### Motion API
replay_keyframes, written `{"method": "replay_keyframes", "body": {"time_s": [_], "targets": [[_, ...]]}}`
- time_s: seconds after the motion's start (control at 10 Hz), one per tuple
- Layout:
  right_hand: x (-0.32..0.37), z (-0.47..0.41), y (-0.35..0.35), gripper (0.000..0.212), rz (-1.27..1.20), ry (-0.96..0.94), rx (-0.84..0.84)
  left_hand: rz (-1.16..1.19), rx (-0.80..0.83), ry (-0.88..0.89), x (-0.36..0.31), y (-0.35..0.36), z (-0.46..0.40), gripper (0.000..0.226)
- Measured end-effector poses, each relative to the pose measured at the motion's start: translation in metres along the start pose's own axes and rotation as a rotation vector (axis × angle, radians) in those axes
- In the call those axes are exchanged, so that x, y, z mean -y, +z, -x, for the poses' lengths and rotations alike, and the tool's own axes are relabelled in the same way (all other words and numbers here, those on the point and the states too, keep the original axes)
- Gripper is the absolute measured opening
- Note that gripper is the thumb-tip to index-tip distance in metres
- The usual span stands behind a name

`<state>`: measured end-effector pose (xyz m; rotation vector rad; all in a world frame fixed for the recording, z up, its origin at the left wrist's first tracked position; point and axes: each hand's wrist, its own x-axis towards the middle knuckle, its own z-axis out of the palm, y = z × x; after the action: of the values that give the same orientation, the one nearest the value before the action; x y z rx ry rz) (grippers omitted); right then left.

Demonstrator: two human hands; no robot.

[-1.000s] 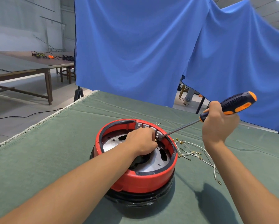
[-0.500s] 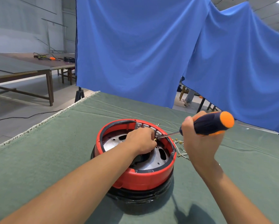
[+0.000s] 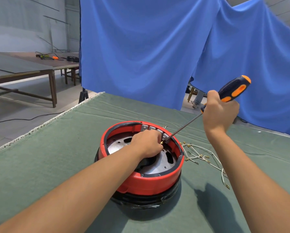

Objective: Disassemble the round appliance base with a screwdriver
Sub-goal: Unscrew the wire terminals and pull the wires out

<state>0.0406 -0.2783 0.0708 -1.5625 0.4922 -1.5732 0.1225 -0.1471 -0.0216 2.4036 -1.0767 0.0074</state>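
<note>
The round appliance base point(image 3: 146, 175), with a red upper ring over a black lower body, is seen standing on the green cloth point(image 3: 40, 165) of the table, near the middle of the view. Inside the ring a perforated metal plate point(image 3: 164, 163) is exposed, and a row of small grey terminal blocks point(image 3: 151, 128) is fixed along the inner wall at about 12 to 1 o'clock.

The left hand point(image 3: 147, 144) is reached into the ring from 7 o'clock and is curled at the inner wall near 1 o'clock. A small brass-coloured connector point(image 3: 162, 142) is seen at its fingertips, apparently pinched there, though the fingers themselves are hidden behind the knuckles.

The screwdriver point(image 3: 231, 91), with a black and orange handle, is gripped firmly in the right hand point(image 3: 220, 113), all fingers wrapped round the handle. The tool is held up at 2 o'clock from the base, handle high, and its thin dark shaft is slanted down toward 8 o'clock. Its tip is placed at the inner wall just beside the left fingertips, under the rightmost terminal block.

A loose bundle of white wires point(image 3: 204, 155) with brass terminals is spread on the cloth at 3 o'clock from the base, just beside it.

A blue curtain point(image 3: 149, 47) is hung behind the table at 12 o'clock, and a brown workbench point(image 3: 31, 68) is seen at 10 o'clock.
</note>
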Motion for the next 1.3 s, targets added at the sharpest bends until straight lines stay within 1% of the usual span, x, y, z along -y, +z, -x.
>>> {"method": "replay_keyframes", "body": {"time_s": [0.1, 0.2, 0.3, 0.4, 0.5, 0.6, 0.7, 1.0, 1.1, 1.2, 1.3], "targets": [[0.000, 0.006, -0.007, 0.021, -0.024, -0.013, -0.023, -0.002, -0.003, 0.001, 0.000, 0.001, 0.001, 0.017], [0.004, 0.026, -0.017, 0.028, -0.098, -0.082, -0.029, -0.006, -0.002, 0.003, 0.000, 0.000, 0.000, 0.017], [0.009, 0.049, -0.023, 0.025, -0.123, -0.182, 0.014, -0.005, -0.004, -0.001, -0.001, 0.000, 0.000, 0.016], [0.012, 0.068, -0.025, 0.023, -0.136, -0.243, 0.113, -0.013, -0.004, -0.002, -0.001, 0.000, 0.000, 0.016], [0.013, 0.072, -0.025, 0.024, -0.118, -0.268, 0.156, -0.013, -0.002, 0.000, -0.001, 0.000, 0.000, 0.015], [0.014, 0.061, -0.020, 0.022, -0.086, -0.257, 0.158, -0.019, 0.000, -0.003, -0.001, 0.000, 0.000, 0.016], [0.014, 0.040, -0.013, 0.020, -0.032, -0.174, 0.116, -0.023, 0.001, -0.005, -0.001, 0.001, 0.000, 0.017], [0.002, 0.002, 0.001, 0.024, -0.016, -0.035, 0.059, -0.030, 0.005, 0.006, 0.001, 0.001, 0.001, 0.018], [0.002, 0.004, -0.001, 0.017, -0.074, -0.014, 0.040, -0.027, 0.005, 0.007, 0.000, 0.001, 0.001, 0.018], [0.004, 0.015, -0.008, 0.016, -0.161, -0.050, 0.046, -0.032, -0.001, 0.010, 0.001, 0.001, 0.000, 0.018], [0.007, 0.028, -0.015, 0.018, -0.189, -0.109, 0.032, -0.035, -0.006, 0.013, 0.001, 0.001, -0.001, 0.017]]}}
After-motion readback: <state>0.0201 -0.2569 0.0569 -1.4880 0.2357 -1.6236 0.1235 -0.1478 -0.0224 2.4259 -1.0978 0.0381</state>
